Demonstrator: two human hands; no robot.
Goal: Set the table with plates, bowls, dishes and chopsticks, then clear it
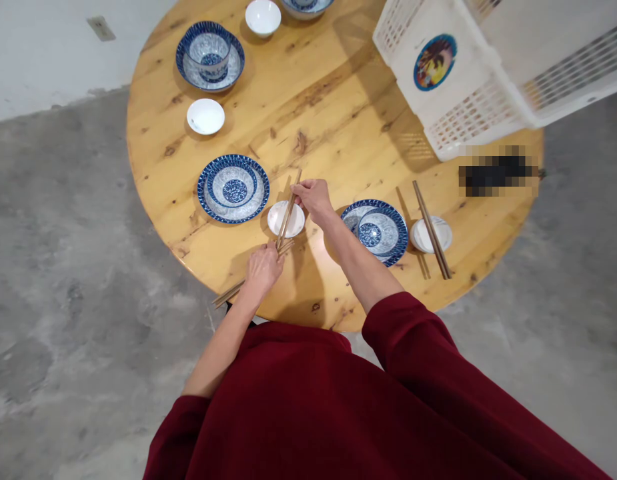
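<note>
My right hand pinches the upper part of a pair of wooden chopsticks, which slants across a small white dish. Closed around more chopsticks is my left hand, at the table's near edge; their exact number is hard to make out. The lower end of the right hand's pair reaches my left fingers. Left of the dish, a blue-patterned bowl sits on a blue-rimmed plate. Under my right forearm, another patterned bowl rests on a plate, partly covered.
On the round wooden table, a second chopstick pair lies across white dishes at right. A large white plastic basket stands at the back right, near a blurred dark object. Further bowls and white dishes sit far left.
</note>
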